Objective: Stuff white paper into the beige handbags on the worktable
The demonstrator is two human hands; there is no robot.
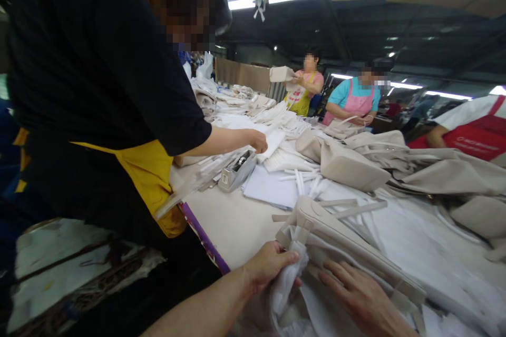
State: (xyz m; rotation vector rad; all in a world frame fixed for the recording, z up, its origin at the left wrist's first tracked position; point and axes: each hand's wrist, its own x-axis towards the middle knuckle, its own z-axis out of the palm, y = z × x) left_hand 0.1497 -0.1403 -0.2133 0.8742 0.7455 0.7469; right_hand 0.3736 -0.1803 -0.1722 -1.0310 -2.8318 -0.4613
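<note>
Beige handbag holds white filling; left grip clamps it, right grip spread open on bag.

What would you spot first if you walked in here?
Right in front, the left hand grips white material, and the right hand lies spread beside a beige bag. To the left, a person in a black shirt reaches across the long table, which holds white strips and more beige bags.
</note>
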